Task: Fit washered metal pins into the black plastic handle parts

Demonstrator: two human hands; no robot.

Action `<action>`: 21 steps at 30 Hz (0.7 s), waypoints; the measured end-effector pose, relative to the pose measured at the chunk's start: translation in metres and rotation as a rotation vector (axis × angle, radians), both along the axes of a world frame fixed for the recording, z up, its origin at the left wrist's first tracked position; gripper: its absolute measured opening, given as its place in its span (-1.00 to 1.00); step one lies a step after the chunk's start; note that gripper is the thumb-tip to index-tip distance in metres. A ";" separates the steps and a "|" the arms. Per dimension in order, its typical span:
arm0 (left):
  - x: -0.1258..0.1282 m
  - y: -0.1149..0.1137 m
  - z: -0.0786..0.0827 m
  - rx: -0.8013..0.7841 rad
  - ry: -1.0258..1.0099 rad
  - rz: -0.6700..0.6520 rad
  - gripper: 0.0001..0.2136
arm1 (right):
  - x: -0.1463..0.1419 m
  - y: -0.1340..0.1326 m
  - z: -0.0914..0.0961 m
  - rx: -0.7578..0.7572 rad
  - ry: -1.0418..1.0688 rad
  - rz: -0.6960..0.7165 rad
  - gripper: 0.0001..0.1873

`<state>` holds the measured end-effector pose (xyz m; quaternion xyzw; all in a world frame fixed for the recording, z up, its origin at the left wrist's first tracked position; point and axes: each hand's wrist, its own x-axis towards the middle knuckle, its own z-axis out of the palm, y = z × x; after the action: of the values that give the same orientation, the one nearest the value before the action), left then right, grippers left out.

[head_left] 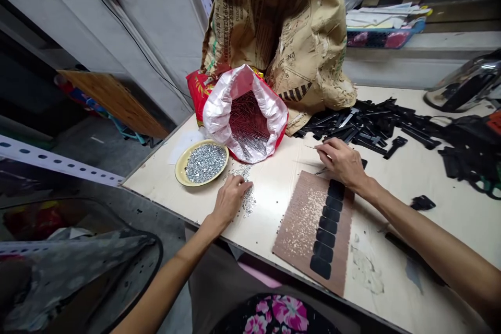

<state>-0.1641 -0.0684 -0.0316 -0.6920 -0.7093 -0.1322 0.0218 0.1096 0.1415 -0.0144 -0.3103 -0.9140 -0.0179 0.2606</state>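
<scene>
Right-hand grip (343, 160): thumb and fingers pinched on a thin silver metal pin (311, 146), its free end out to the left, just past the far edge of the board. Left-hand grip (229, 198): fingers curled down at a loose scatter of small silver metal pieces (249, 204); can't tell if one is caught between the fingertips. Just left of that, a shallow round yellow dish (178, 173) with a heap of similar silver bits (206, 163). Behind the scatter, an open red plastic bag with white lining (217, 109), mouth facing the person, thin metal pins (252, 138) bunched inside. Below the right hand, a flat brown rectangular board (340, 276), pale specks on its left part, a row of black rounded-square pieces (325, 238) along its right. Beyond, a pile of flat black strips (360, 125) and a big crumpled brown paper sack (317, 47). All on a pale wooden worktop (266, 235).
</scene>
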 end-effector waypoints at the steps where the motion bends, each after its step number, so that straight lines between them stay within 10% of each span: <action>1: -0.001 0.002 0.001 -0.026 0.031 -0.026 -0.77 | 0.001 -0.008 0.002 -0.005 0.010 0.022 -0.68; 10: -0.001 0.013 0.009 -0.087 -0.128 -0.027 -0.82 | -0.012 -0.070 0.011 -0.209 0.146 0.110 -0.75; 17: 0.039 0.016 0.020 0.051 -1.450 0.359 -0.77 | -0.041 -0.113 0.019 -0.461 0.259 0.185 -0.73; 21: 0.068 0.022 0.030 0.203 -1.781 0.336 -0.74 | -0.049 -0.123 0.019 -0.460 0.227 0.152 -0.66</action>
<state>-0.0958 -0.0460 -0.0015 -0.2164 -0.5404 -0.6745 -0.4541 0.0606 0.0184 0.0041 -0.2920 -0.8798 0.2446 0.2845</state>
